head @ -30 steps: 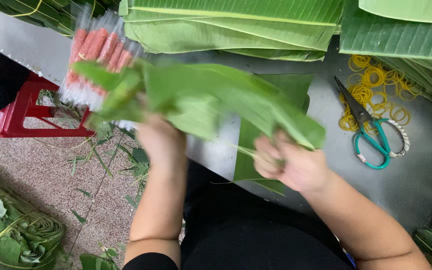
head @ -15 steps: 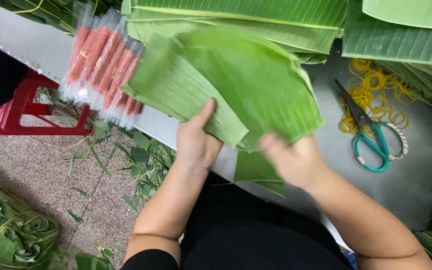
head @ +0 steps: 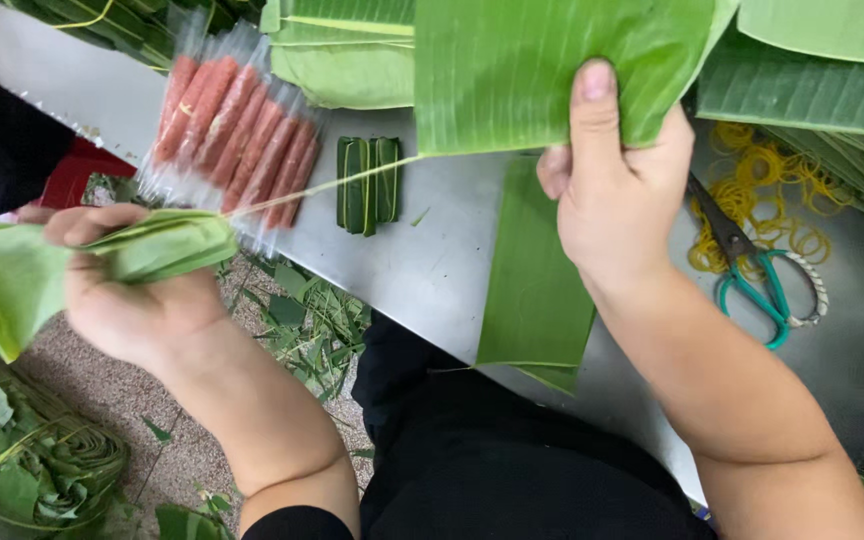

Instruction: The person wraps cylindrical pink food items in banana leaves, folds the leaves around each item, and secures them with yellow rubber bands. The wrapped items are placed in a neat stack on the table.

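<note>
**leafnoob:** What stage is this? Looks like leaf prep to me.

**wrapfan:** I'd say stripping. The right hand (head: 617, 190) is pinched shut on a big banana leaf piece (head: 552, 65), thumb on top, held up over the far side of the metal surface (head: 432, 270). The left hand (head: 127, 295) is fisted around a torn-off leaf strip (head: 102, 255), out past the near-left edge of the surface, above the floor. A thin pale rib thread (head: 332, 185) runs taut between the two, so my guess is the tear isn't quite finished.

**leafnoob:** And next?

**wrapfan:** Judging from that thread, the pull needs to carry on until it parts, keeping the big piece steady so it doesn't split across. Then the strip needs somewhere to go; there's a rolled leaf bundle (head: 32, 470) on the floor by the left arm.

**leafnoob:** Other stuff around?

**wrapfan:** Plastic-wrapped pink sausages (head: 237, 130) near the far-left edge, a small folded leaf packet (head: 369, 183) just beside them, a flat cut leaf (head: 537, 280) at the near edge, and green-handled scissors (head: 762, 280) with yellow rubber bands (head: 772, 200) toward the right.
</note>
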